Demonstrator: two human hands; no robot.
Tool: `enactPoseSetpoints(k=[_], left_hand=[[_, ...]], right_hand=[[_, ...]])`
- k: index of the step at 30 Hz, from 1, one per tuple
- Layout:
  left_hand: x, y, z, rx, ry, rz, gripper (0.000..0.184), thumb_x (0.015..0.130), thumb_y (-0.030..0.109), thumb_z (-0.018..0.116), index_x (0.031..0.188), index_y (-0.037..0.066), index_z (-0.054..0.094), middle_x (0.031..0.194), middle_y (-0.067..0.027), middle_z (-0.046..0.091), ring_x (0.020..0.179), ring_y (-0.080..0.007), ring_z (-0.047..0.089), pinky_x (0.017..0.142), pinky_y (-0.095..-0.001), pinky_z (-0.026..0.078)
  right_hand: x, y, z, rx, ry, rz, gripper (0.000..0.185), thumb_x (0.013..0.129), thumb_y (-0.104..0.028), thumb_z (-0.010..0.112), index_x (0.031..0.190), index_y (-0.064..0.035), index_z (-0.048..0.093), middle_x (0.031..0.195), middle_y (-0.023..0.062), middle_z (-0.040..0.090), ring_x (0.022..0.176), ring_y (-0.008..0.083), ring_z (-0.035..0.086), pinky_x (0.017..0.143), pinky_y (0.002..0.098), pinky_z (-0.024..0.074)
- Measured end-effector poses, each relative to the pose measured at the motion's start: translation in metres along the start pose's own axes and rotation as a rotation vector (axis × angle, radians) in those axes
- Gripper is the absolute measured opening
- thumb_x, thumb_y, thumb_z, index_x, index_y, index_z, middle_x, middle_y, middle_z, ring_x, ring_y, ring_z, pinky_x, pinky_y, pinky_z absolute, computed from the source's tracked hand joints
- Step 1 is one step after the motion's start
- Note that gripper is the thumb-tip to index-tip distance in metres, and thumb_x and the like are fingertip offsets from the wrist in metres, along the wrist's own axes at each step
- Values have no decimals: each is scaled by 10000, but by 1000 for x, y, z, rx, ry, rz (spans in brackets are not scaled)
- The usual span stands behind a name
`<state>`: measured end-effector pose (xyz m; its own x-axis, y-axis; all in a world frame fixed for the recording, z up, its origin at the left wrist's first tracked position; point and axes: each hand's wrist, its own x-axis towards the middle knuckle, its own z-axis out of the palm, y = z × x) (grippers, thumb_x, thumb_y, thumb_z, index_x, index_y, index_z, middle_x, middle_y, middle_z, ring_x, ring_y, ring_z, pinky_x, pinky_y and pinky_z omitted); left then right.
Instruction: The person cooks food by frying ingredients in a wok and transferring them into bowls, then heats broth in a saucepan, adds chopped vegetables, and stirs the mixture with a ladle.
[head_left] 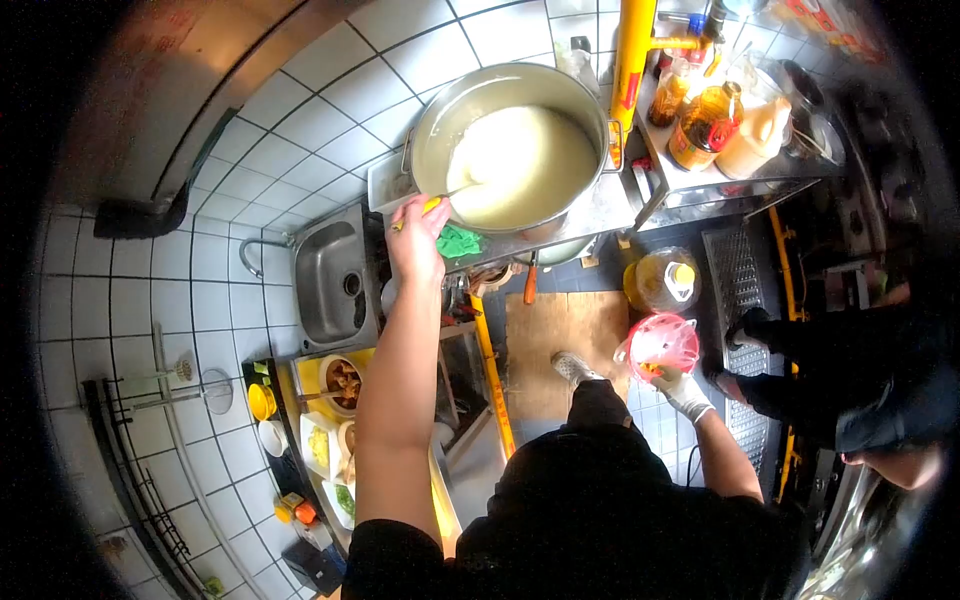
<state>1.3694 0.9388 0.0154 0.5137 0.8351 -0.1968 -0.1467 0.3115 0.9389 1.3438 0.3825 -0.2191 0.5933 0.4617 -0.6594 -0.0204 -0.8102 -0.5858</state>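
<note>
My bare left hand (pixel 418 238) is closed around the yellow handle (pixel 431 205) of a long utensil. Its thin shaft reaches over the rim into a large metal pot (pixel 428 130) of creamy white liquid (pixel 525 165); the submerged end is hidden, so I cannot tell its kind. Low on my right, my right hand (pixel 685 394) wears a white glove. It grips the near edge of a pinkish-red plastic container (pixel 668 340), with small orange-yellow pieces (pixel 652 369) near the fingers. Beneath the left wrist, a bright green cloth or bag (pixel 458 241) lies by the pot.
A sink (pixel 330 270) lies left of the pot. Food containers, one a brown-filled bowl (pixel 341 383), line the left counter. Bottles (pixel 705 125) crowd the right shelf. A large oil jug (pixel 662 280) stands on the floor. Another person (pixel 850 370) is close on the right.
</note>
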Motion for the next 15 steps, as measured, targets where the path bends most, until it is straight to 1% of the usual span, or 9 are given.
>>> enactPoseSetpoints(k=[3,4,7,11,14,15], left_hand=[[-3,-1,-4,-3,-4,9,230,997,115,564,1127,-74,567,1067,-258,663,1001,-383,721,943,-455,599],[-3,-3,-5,-4,-6,12,231,999,115,561,1129,-76,567,1067,-259,662,1001,-383,721,941,-455,600],[-5,-7,-7,-8,-28,13,257,1011,138,575,1152,-77,564,1066,-254,668,1005,-395,729,934,-433,602],[-10,-3,-7,-28,-41,17,260,1012,129,576,1163,-81,549,1073,-258,663,1015,-398,724,941,-442,599],[-23,17,-8,-74,-46,46,257,1012,121,569,1167,-81,543,1080,-261,659,1024,-404,719,945,-453,598],[-29,27,-10,-101,-48,57,253,1009,119,571,1162,-81,546,1084,-261,657,1024,-406,718,946,-458,597]], right_hand=[[-4,-3,-1,-39,51,-86,577,954,-470,613,1358,-58,614,1235,243,685,1169,387,660,1007,420,512],[-5,-4,-3,-22,27,-79,558,965,-466,610,1341,-54,625,1251,234,682,1188,378,653,1024,409,503],[-12,-11,-8,-24,29,-72,534,969,-452,611,1324,-54,635,1256,230,682,1186,373,657,1023,408,504],[-20,-23,-13,-48,57,-74,521,959,-425,639,1319,-49,638,1240,221,694,1164,365,671,998,402,522],[-17,-27,-15,21,44,-96,505,946,-402,674,1315,-57,648,1208,207,714,1141,357,683,964,400,544],[-15,-32,-16,6,31,-88,455,949,-370,675,1297,-78,661,1223,196,710,1136,350,686,953,399,550]])
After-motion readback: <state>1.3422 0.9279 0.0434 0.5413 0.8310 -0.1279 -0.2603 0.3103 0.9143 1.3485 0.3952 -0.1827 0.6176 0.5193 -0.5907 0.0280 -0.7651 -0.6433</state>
